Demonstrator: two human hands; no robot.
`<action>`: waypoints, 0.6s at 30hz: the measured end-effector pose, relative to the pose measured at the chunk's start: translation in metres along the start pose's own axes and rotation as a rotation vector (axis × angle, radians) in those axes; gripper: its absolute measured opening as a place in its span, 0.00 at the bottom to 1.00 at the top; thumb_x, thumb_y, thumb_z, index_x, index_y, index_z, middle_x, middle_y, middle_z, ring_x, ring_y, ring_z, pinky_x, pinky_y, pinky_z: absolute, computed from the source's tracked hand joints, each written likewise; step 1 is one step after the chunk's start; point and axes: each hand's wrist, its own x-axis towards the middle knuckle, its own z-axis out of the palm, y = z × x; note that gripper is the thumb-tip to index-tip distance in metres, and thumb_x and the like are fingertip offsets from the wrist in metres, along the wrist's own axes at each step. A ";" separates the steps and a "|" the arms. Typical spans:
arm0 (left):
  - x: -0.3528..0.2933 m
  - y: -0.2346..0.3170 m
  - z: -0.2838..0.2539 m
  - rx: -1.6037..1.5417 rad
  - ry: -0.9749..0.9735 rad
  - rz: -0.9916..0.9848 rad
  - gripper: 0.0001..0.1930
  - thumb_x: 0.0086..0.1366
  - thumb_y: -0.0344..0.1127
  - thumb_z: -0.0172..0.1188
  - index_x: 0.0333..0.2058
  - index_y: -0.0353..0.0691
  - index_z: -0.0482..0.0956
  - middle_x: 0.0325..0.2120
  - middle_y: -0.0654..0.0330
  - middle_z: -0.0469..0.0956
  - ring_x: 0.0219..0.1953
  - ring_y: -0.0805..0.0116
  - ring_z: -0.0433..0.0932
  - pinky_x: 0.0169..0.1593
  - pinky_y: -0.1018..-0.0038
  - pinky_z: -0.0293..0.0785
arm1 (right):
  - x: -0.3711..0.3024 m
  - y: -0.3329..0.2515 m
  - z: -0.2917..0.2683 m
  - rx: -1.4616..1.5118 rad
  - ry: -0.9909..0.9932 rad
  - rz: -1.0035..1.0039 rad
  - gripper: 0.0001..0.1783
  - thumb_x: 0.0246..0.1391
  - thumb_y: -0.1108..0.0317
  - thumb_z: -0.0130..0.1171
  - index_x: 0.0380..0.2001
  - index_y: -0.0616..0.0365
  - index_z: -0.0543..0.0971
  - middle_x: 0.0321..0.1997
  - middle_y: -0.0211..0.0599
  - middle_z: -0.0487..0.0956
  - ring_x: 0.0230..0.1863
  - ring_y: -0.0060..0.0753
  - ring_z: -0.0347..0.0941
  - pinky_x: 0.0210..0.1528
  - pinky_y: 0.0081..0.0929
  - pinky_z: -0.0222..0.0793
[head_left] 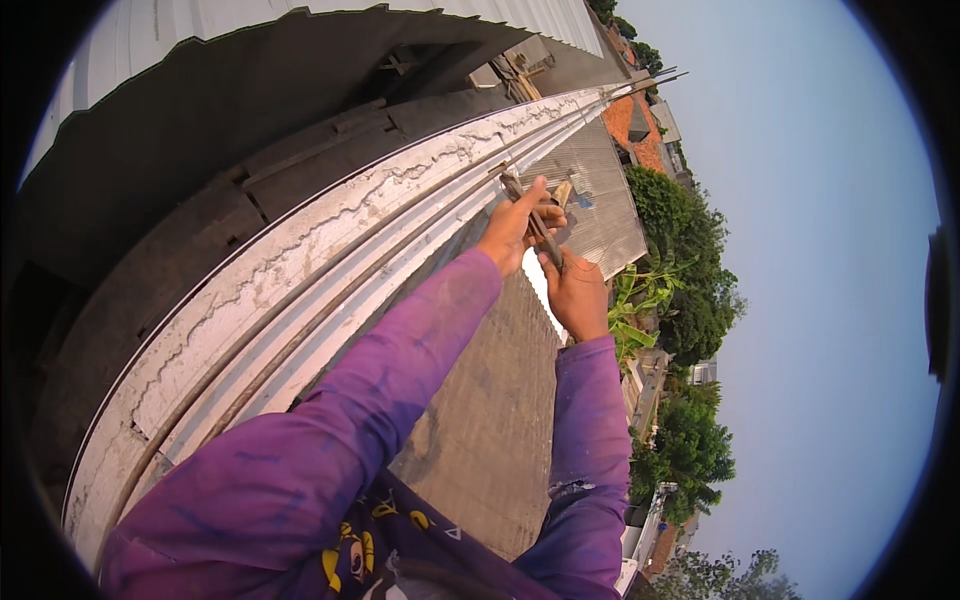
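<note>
Both arms, in worn purple sleeves, reach forward over a rooftop wall. A dark, narrow, bar-like metal tool (540,232) slants between my hands; its exact kind is hard to make out. My left hand (512,232) is closed round the tool's middle, thumb stretched along it. Lower and to the right, my right hand (580,295) grips its near end. The tool's far end meets or lies very close to one of two long steel rods (352,284) running along the wall; whether it touches cannot be told.
A cracked, pale wall top (290,240) curves along the left, above a dark recess. Corrugated metal roofing (125,45) overhangs at upper left. Below my arms lies a brown sheet roof (490,400), with a grey corrugated roof (590,175) beyond. Trees (690,260) stand at right.
</note>
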 end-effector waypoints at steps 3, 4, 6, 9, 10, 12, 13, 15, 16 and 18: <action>0.005 0.008 -0.002 -0.070 -0.050 0.004 0.24 0.72 0.57 0.64 0.46 0.39 0.79 0.33 0.57 0.86 0.38 0.64 0.87 0.45 0.67 0.83 | 0.015 0.012 -0.002 0.831 -0.467 0.412 0.20 0.70 0.52 0.59 0.34 0.60 0.78 0.21 0.32 0.75 0.21 0.28 0.74 0.23 0.31 0.67; 0.007 0.010 -0.002 -0.072 -0.058 0.005 0.23 0.72 0.56 0.64 0.45 0.39 0.79 0.31 0.59 0.85 0.36 0.64 0.87 0.46 0.67 0.83 | 0.015 0.011 -0.005 1.131 -0.558 0.497 0.21 0.71 0.51 0.59 0.33 0.60 0.78 0.21 0.28 0.73 0.21 0.19 0.68 0.21 0.23 0.61; 0.012 0.009 -0.004 -0.124 -0.097 -0.011 0.21 0.73 0.54 0.64 0.41 0.39 0.78 0.26 0.63 0.80 0.31 0.66 0.83 0.45 0.65 0.84 | 0.018 0.017 -0.009 1.262 -0.641 0.550 0.21 0.71 0.52 0.58 0.34 0.60 0.77 0.22 0.30 0.74 0.21 0.19 0.69 0.21 0.22 0.58; 0.010 0.010 -0.002 -0.199 -0.111 -0.064 0.19 0.75 0.51 0.62 0.38 0.40 0.74 0.20 0.69 0.70 0.24 0.70 0.74 0.45 0.62 0.84 | 0.020 0.011 -0.022 1.044 -0.640 0.527 0.20 0.70 0.52 0.60 0.37 0.60 0.76 0.24 0.34 0.76 0.23 0.24 0.73 0.22 0.25 0.61; 0.008 0.009 0.002 -0.184 -0.060 -0.077 0.19 0.75 0.51 0.62 0.38 0.40 0.73 0.19 0.70 0.67 0.23 0.71 0.71 0.46 0.62 0.83 | 0.018 0.008 -0.025 0.903 -0.616 0.501 0.20 0.69 0.51 0.61 0.38 0.61 0.75 0.24 0.36 0.76 0.23 0.28 0.75 0.23 0.27 0.63; 0.002 0.015 0.019 -0.165 0.070 -0.085 0.19 0.77 0.49 0.60 0.38 0.37 0.71 0.19 0.68 0.64 0.22 0.73 0.68 0.44 0.64 0.82 | 0.006 -0.001 -0.020 0.342 -0.220 0.242 0.22 0.66 0.50 0.64 0.41 0.60 0.74 0.27 0.40 0.77 0.28 0.36 0.78 0.27 0.35 0.68; 0.005 0.016 0.026 -0.213 0.130 -0.070 0.19 0.76 0.48 0.61 0.35 0.37 0.72 0.19 0.67 0.65 0.21 0.73 0.67 0.40 0.64 0.82 | 0.003 -0.009 -0.017 0.063 -0.022 0.107 0.23 0.65 0.50 0.65 0.42 0.60 0.74 0.29 0.43 0.78 0.30 0.41 0.80 0.29 0.38 0.70; 0.015 0.013 0.036 -0.305 0.243 -0.042 0.21 0.76 0.47 0.62 0.29 0.38 0.72 0.19 0.65 0.65 0.19 0.73 0.66 0.32 0.65 0.82 | 0.004 -0.023 -0.010 -0.163 0.147 0.053 0.23 0.62 0.50 0.65 0.43 0.60 0.73 0.38 0.47 0.80 0.39 0.56 0.80 0.36 0.51 0.73; 0.018 0.013 0.035 -0.314 0.197 -0.009 0.19 0.78 0.46 0.58 0.40 0.31 0.73 0.27 0.59 0.70 0.22 0.72 0.67 0.36 0.66 0.81 | 0.008 -0.026 -0.005 -0.244 0.184 0.038 0.23 0.63 0.51 0.65 0.43 0.60 0.72 0.40 0.47 0.80 0.40 0.58 0.79 0.36 0.52 0.73; 0.014 0.013 0.051 -0.104 0.433 -0.055 0.19 0.77 0.46 0.59 0.40 0.31 0.75 0.30 0.57 0.72 0.24 0.70 0.70 0.35 0.66 0.80 | 0.003 -0.022 -0.001 -0.246 0.153 0.063 0.18 0.66 0.54 0.61 0.41 0.59 0.73 0.37 0.46 0.81 0.36 0.60 0.79 0.36 0.55 0.73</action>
